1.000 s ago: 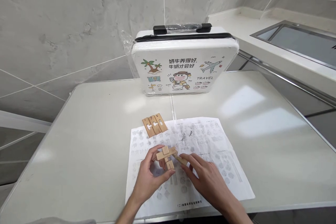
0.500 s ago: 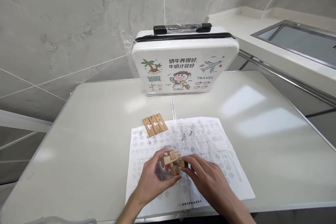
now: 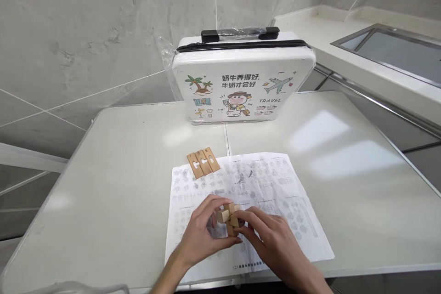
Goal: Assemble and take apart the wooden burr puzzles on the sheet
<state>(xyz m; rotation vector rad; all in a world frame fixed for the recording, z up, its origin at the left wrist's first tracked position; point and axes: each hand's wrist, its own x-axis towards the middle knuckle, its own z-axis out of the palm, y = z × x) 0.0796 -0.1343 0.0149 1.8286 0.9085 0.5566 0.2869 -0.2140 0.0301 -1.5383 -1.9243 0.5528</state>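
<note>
A wooden burr puzzle (image 3: 229,218) of interlocking light-brown bars is held between both hands, above the printed instruction sheet. My left hand (image 3: 203,227) is closed around its left side, with fingertips on the far top edge and the thumb at the near bottom. My right hand (image 3: 267,232) pinches a bar on the right side between thumb and index finger; that bar's end has a dark mark. Beneath lies the creased white instruction sheet (image 3: 282,183), covered in small diagrams. Fingers hide parts of the puzzle.
Three flat wooden pieces (image 3: 203,162) with cut-outs, marked 1, 3 and 2, lie at the sheet's upper left. A white plastic-wrapped suitcase (image 3: 213,66) stands at the back of the pale table (image 3: 120,183). To the right is a counter (image 3: 320,27) with a dark glass panel.
The puzzle has turned in my hands and shifted slightly right and closer. The bar in my right hand now sits nearer the puzzle's middle.
</note>
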